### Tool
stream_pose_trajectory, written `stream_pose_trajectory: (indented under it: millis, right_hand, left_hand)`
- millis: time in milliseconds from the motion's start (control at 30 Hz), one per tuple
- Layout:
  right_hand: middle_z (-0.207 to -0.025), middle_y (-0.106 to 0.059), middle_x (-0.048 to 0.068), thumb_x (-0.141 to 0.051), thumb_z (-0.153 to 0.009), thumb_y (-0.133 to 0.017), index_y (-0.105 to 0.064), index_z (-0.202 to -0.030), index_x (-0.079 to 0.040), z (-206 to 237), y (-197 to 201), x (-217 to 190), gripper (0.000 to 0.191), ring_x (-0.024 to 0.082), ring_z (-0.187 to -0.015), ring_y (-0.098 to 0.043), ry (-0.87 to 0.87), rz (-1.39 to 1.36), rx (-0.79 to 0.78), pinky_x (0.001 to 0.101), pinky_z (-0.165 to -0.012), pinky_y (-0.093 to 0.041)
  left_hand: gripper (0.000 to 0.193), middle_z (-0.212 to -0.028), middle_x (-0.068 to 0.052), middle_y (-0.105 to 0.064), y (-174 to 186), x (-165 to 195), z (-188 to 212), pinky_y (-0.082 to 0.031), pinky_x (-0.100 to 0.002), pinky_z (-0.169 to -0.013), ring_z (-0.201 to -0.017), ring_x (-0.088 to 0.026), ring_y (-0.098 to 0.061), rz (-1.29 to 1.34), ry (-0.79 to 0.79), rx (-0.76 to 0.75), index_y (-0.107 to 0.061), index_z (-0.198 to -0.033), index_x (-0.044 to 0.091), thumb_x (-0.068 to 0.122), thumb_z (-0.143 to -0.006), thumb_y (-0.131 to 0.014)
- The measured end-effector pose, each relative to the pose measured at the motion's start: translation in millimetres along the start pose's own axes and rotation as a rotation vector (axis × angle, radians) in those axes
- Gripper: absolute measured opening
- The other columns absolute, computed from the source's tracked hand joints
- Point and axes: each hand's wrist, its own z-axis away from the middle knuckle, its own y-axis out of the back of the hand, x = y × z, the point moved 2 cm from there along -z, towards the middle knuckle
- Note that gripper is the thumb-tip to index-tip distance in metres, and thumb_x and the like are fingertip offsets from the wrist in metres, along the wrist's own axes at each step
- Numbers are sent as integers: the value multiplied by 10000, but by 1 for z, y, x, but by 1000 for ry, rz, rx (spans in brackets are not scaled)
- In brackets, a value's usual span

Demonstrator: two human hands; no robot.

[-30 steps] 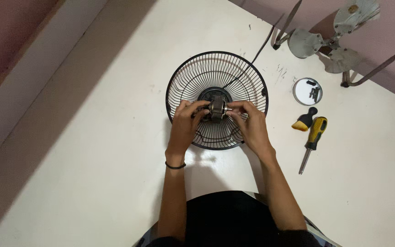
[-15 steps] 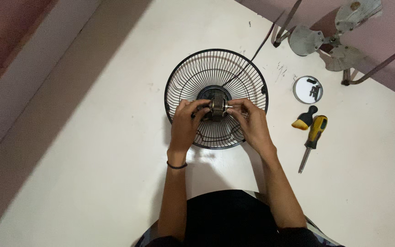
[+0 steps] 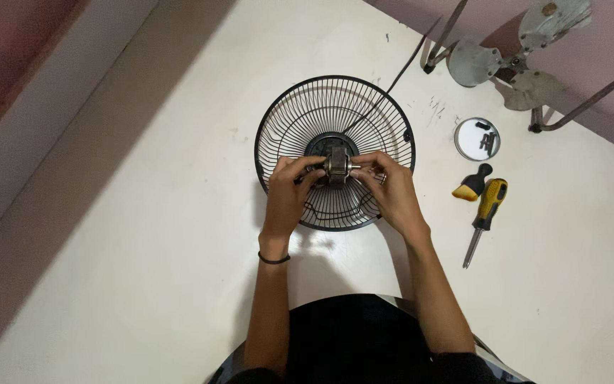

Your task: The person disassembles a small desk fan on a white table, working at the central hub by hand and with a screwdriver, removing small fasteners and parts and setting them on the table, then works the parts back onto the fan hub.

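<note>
A black wire fan guard (image 3: 335, 107) lies on the white table (image 3: 165, 235), with a black cable running off toward the back. Over its hub sits a small metal fan motor (image 3: 337, 168). My left hand (image 3: 289, 190) grips the motor's left side, and my right hand (image 3: 389, 188) grips its right side and the short shaft. A black band circles my left wrist.
A yellow-handled screwdriver (image 3: 485, 213) and a small yellow-bristled brush (image 3: 472, 183) lie right of the guard. Behind them is a round lid holding small screws (image 3: 477, 139). Grey metal fan blades (image 3: 513, 57) and stand legs rest at the back right.
Both hands stay on the motor over the guard's hub, with only slight finger shifts. The guard and tools have not moved.
</note>
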Motion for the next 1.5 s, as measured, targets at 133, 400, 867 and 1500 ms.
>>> stream_pose_trajectory:
  millis: [133,400,867,1500]
  right_hand:
    - [-935,-739,59,-106,-896,-753,-723,-1157,-47,4,4,-2,270,150,-809,-655,79,64,4,324,-784,-562]
    - [-874,-704,29,-125,-881,-750,-713,-1203,-85,6,4,-3,327,123,-768,-625,-14,61,-22,314,-738,-561]
    - [-886,-704,33,-142,-886,-745,-707,-1215,-86,7,3,-4,336,126,-781,-635,-17,78,-28,324,-737,-567]
    - [-1003,-707,64,-128,-898,-735,-668,-1246,-66,11,7,-5,360,147,-871,-688,79,23,13,335,-833,-603]
  left_hand:
    - [245,-868,-45,-626,5,4,-3,-522,-324,-723,-801,-170,-542,-48,-45,-24,-763,-1146,113,114,-901,-762]
    - [259,-954,-76,-633,9,9,-7,-553,-327,-787,-871,-185,-602,-49,-17,-83,-742,-1176,126,133,-918,-738]
    - [299,-982,-61,-645,7,3,-8,-583,-320,-792,-895,-172,-647,-73,-31,-96,-732,-1200,148,106,-905,-734]
    - [230,-1019,-66,-724,21,22,-10,-538,-350,-830,-896,-213,-579,-111,-159,22,-727,-1213,83,86,-990,-671]
